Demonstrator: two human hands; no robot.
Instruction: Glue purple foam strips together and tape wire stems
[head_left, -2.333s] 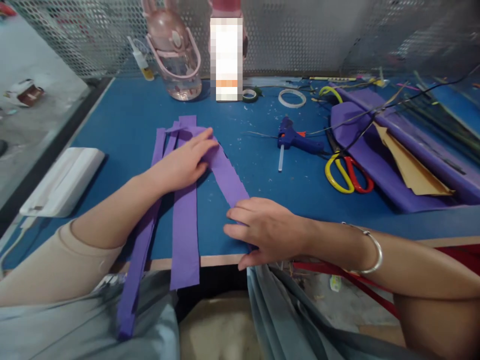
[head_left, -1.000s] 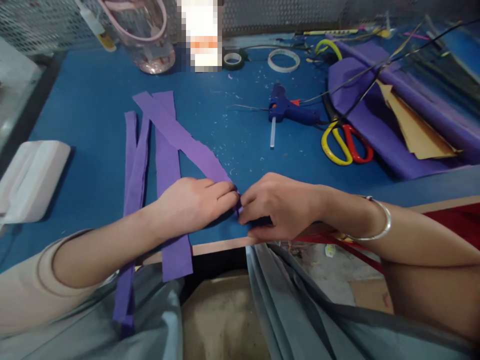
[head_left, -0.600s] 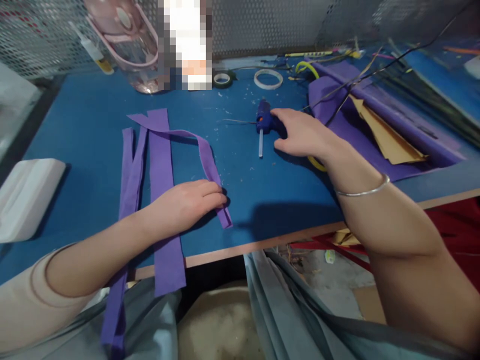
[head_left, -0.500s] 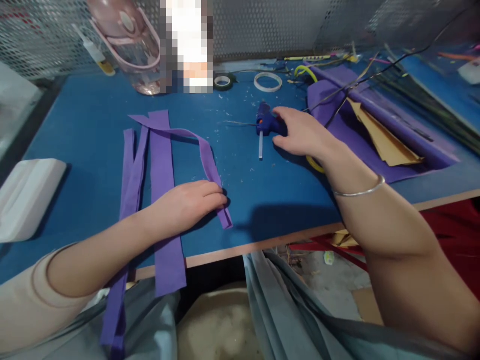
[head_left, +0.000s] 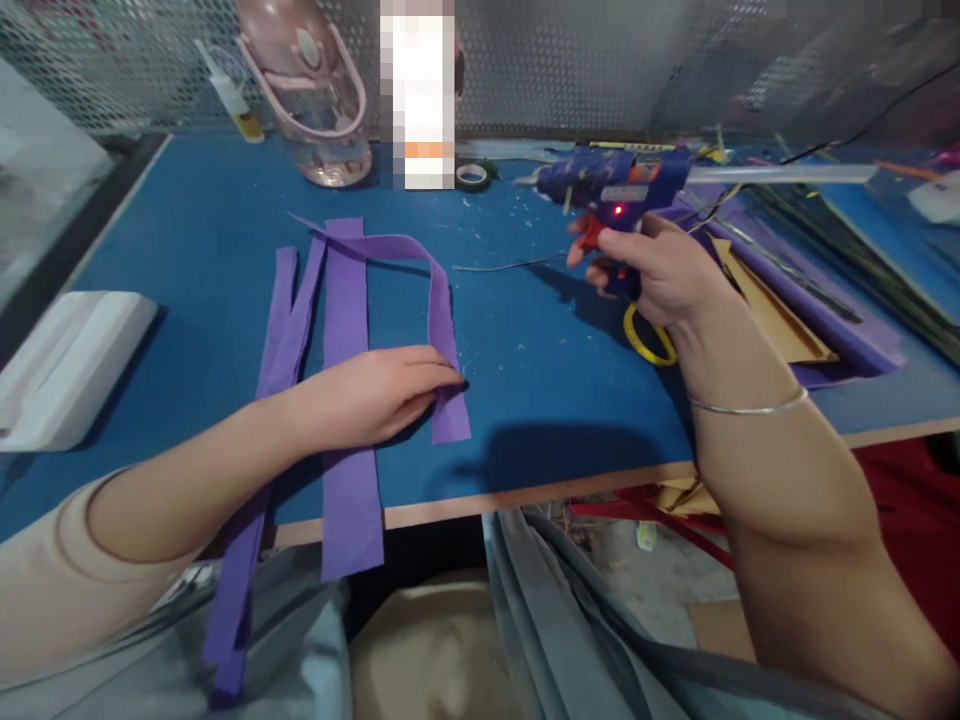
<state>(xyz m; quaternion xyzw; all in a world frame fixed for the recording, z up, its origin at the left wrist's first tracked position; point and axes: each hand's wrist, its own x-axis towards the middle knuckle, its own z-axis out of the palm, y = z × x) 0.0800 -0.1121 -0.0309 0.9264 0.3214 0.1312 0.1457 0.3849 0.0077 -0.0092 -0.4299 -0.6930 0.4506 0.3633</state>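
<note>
My right hand is wrapped round the grip of a blue glue gun, raised above the table with its nozzle facing left. A red light glows on its side, and a clear glue stick juts from the back. With its fingers closed, my left hand pinches a narrow purple strip near its lower end on the table. Beneath that wrist lies a wider purple strip. Thinner folded purple strips lie to its left and hang over the front edge.
A white block sits at far left. Behind stand a pink water bottle, a small glue bottle and a green tape roll. Yellow-handled scissors and purple sheets with brown paper are at right. A thin wire lies mid-table.
My right hand has lifted the glue gun off the table and turned it nozzle-left. My left hand still holds the narrow strip, whose end now lies flatter and wider. The view has shifted slightly.
</note>
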